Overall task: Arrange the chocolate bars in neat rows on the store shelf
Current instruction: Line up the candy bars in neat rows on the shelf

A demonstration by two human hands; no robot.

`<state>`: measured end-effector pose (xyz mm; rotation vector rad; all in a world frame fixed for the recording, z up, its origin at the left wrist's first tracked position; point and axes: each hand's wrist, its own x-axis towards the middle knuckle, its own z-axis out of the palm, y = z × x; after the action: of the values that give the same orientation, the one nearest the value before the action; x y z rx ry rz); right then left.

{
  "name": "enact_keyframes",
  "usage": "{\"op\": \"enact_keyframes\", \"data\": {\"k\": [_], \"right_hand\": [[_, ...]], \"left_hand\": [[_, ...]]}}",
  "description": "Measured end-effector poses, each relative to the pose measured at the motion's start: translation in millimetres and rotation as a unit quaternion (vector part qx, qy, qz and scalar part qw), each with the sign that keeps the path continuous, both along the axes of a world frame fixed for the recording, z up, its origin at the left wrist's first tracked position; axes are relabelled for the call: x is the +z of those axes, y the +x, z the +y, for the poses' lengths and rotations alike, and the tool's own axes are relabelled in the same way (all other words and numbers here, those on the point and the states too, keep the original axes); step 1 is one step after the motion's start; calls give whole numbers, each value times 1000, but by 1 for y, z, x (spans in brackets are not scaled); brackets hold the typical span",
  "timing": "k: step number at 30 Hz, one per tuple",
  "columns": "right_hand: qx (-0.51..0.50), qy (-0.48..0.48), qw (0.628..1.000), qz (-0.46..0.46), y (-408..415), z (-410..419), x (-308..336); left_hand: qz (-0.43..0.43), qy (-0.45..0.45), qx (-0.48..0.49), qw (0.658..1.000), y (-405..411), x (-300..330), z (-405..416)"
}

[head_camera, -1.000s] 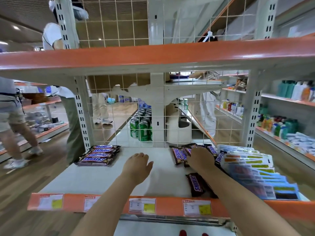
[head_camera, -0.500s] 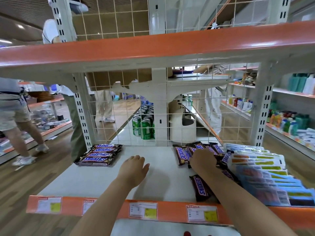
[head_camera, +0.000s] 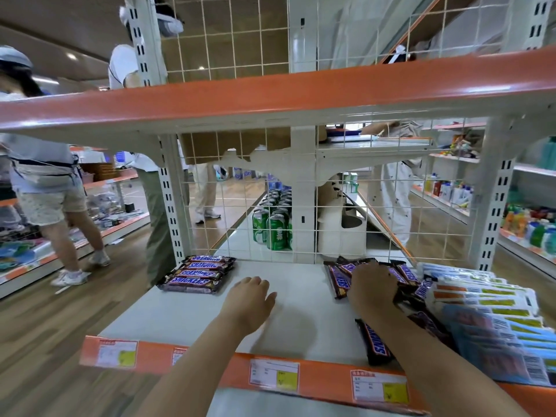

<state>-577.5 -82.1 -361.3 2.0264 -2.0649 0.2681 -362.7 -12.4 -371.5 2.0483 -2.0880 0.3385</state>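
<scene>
A: Where are the hands against the shelf (head_camera: 186, 314)?
B: The left hand (head_camera: 249, 302) lies flat at its middle, fingers relaxed. The right hand (head_camera: 371, 288) grips loose chocolate bars (head_camera: 340, 278) toward its back right.
A: Any tidy ones?
B: A neat stack (head_camera: 198, 273) at its back left.

Left arm: bare forearm reaches forward from the lower middle of the view.
Left hand (head_camera: 249, 299): palm down, fingers relaxed and lightly spread, holding nothing.
Right arm: bare forearm reaches in from the lower right corner, angled toward the middle.
Right hand (head_camera: 371, 287): back of hand up, fingers curled downward out of sight; whether they grip anything cannot be told.
</scene>
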Motion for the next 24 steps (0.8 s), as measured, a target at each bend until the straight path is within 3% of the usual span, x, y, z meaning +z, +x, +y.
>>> {"op": "enact_keyframes", "data": {"k": [3,8,14,24], "right_hand": [[84,-73,993,44,8,7,8],[212,-238,944,82,31,19,17],[321,-305,889,115,66,37,17],[430,-357,823,103,138,79,21]], "left_hand": [[-12,-29,-6,999,6,3,5],[-58,-112,-20,992,18,10,19],[-113,-200,-19,973,46,19,39],[-132,-229,-1,964,91,31,86]]}}
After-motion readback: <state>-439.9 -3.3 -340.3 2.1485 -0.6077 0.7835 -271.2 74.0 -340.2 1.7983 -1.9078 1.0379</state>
